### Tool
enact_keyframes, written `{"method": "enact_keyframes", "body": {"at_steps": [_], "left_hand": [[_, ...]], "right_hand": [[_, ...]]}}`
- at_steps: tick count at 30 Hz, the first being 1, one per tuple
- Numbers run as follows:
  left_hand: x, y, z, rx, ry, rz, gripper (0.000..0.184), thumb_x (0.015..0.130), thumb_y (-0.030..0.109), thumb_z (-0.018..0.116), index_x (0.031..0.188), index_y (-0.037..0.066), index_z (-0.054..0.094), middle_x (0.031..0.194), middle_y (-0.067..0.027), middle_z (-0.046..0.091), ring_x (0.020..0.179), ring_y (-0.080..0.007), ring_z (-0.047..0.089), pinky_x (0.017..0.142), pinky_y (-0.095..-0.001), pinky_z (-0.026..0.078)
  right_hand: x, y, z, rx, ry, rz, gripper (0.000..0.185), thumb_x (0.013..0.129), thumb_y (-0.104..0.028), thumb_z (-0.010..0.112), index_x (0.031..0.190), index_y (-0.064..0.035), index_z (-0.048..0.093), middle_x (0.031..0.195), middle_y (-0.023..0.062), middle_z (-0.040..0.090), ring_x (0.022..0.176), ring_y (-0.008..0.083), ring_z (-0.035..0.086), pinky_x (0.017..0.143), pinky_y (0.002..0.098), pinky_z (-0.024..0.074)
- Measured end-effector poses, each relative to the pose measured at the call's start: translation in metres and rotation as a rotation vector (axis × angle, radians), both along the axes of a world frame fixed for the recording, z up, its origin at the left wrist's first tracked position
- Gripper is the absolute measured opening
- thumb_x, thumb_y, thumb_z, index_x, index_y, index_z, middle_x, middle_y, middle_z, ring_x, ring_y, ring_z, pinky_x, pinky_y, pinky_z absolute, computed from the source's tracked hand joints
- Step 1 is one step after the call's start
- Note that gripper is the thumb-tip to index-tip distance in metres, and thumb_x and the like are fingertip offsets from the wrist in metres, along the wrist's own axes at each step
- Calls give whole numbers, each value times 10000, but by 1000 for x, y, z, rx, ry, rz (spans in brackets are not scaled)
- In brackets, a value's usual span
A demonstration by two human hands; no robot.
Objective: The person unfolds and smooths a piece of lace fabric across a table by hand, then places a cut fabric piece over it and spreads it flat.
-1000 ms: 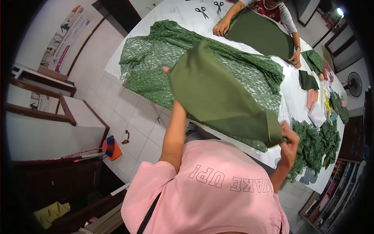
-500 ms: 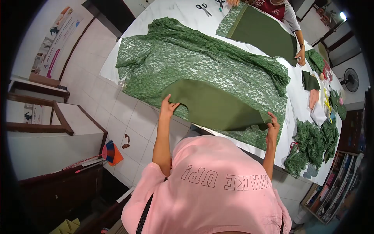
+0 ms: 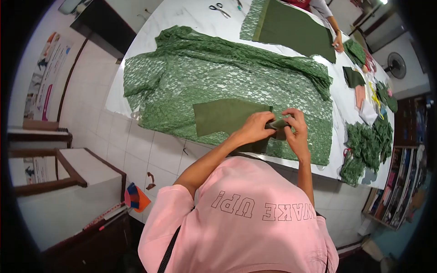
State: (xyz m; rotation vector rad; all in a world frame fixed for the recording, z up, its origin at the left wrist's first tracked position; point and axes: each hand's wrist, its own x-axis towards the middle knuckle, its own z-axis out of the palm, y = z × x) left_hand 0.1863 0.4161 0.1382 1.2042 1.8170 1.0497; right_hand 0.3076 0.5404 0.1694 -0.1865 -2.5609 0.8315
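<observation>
1 olive cloth (image 3: 221, 116) | left hand (image 3: 257, 128) now beside right hand (image 3: 297, 135) | end held

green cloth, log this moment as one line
left hand, right hand: both at right end of cloth | cloth: on lace, end lifted between fingers | lace: on table | scissors: on table

One desk (image 3: 180, 14), one fan (image 3: 397, 65), one fully visible pair of scissors (image 3: 220, 10); two wearer's hands (image 3: 258, 128), one co-worker's hand (image 3: 337, 44); probably three plain green cloths (image 3: 218, 116).
</observation>
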Motion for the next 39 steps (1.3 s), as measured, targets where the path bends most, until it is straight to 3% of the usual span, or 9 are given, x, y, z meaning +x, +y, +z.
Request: {"method": "enact_keyframes", "body": {"at_steps": [2,6,8,12,18,23,27,35,39], "left_hand": [[-4,3,-1,-108,49,-48,373,691,231,666,991,39,554,1051,-136,534,1005,-296,499,842,-343,397],[7,-4,-7,111,79,-143,304,722,234,647,939,31,585,975,-120,567,940,-281,533,804,-339,422],[17,-8,-24,403,199,-118,298,747,242,632,962,42,588,965,-116,572,900,-269,553,770,-325,440],[3,-29,-59,134,-54,74,327,743,274,640,958,32,593,1004,-148,555,940,-284,522,813,-358,411],[-52,-112,-150,-132,604,474,304,711,147,624,983,28,561,1084,-143,494,1013,-314,442,877,-383,356],[-55,-139,-151,-256,654,476,319,720,145,613,1006,18,551,1143,-172,429,1062,-329,390,874,-427,347],[-56,-149,-158,-340,621,590,386,716,170,625,1065,34,534,1197,-161,409,1116,-331,358,921,-424,317],[-37,-131,-166,-563,720,802,649,797,398,533,1305,71,296,1365,-195,204,1258,-400,160,944,-558,228],[-17,-123,-166,-667,650,844,708,803,459,497,1332,66,236,1391,-200,132,1280,-399,92,957,-580,189]], "right_hand": [[10,0,-10,-269,84,-111,129,630,43,468,736,18,538,960,113,531,944,267,468,756,333,389],[42,-3,-40,-601,79,-231,140,623,57,468,739,15,535,996,100,531,967,257,468,768,323,388],[51,-6,-44,-559,126,-293,138,624,82,457,710,1,528,1037,99,525,992,243,463,800,318,376],[85,13,-29,-358,139,-401,159,619,109,440,686,-17,510,1108,96,515,1054,223,430,866,316,339],[147,95,-70,-472,104,-395,168,606,110,426,673,-25,499,1164,107,498,1114,235,376,921,317,292],[198,149,-151,-571,-426,-777,235,643,55,435,780,-52,592,1101,145,525,991,264,491,872,315,366],[199,136,-167,-75,-492,-791,158,653,-1,528,796,-35,585,959,170,548,889,311,520,775,391,419],[161,152,-187,148,-552,-837,171,715,-144,623,834,-27,589,899,163,576,860,325,544,731,395,435],[158,169,-205,-214,-488,-619,194,701,-155,641,819,-10,589,821,159,604,774,316,578,676,387,450]]}}
